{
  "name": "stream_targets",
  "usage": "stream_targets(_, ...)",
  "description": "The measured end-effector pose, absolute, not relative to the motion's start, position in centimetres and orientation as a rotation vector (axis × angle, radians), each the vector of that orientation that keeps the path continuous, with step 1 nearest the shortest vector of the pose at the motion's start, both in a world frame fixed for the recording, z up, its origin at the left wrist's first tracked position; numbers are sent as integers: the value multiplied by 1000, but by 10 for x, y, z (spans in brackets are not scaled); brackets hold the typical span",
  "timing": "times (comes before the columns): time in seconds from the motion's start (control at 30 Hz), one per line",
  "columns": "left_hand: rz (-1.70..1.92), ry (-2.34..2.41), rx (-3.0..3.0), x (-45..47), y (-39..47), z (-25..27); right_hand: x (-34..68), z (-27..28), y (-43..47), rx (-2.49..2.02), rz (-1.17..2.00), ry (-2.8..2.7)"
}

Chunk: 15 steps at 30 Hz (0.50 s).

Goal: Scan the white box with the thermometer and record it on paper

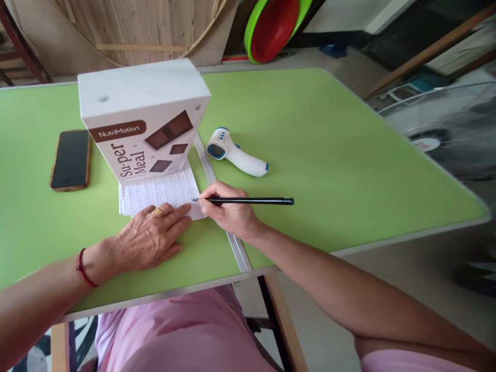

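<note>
In my right hand (232, 212) a slim black pen (256, 200) is pinched, its tip touching the right part of a sheet of paper (163, 192) covered with rows of handwriting. My left hand (153, 235) lies flat, fingers stretched over the paper's lower edge. A gold ring is on one of its fingers and a red string bracelet on the wrist. A white box (145, 119) marked "NutriMotion Super Meal" stands upright on the far part of the paper and hides some of it. Other sheets peek out beneath at the left.
A phone (71, 160) lies left of the box on the green table (329, 155). A white infrared thermometer (238, 153) rests to its right, beyond a metal seam. At the far right stands a fan (437, 139); green and red basins (273, 28) are behind the table.
</note>
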<state>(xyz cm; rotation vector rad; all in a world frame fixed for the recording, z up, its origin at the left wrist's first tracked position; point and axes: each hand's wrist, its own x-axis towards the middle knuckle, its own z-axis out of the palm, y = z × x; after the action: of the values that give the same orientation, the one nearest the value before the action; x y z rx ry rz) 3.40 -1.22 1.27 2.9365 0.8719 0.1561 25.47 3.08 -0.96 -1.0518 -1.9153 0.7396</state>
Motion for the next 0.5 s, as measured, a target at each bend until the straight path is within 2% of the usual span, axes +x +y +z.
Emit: stream_targets(0.5,140,872,2938,35,-11,14,256,-9,31,-1060,707,-1907)
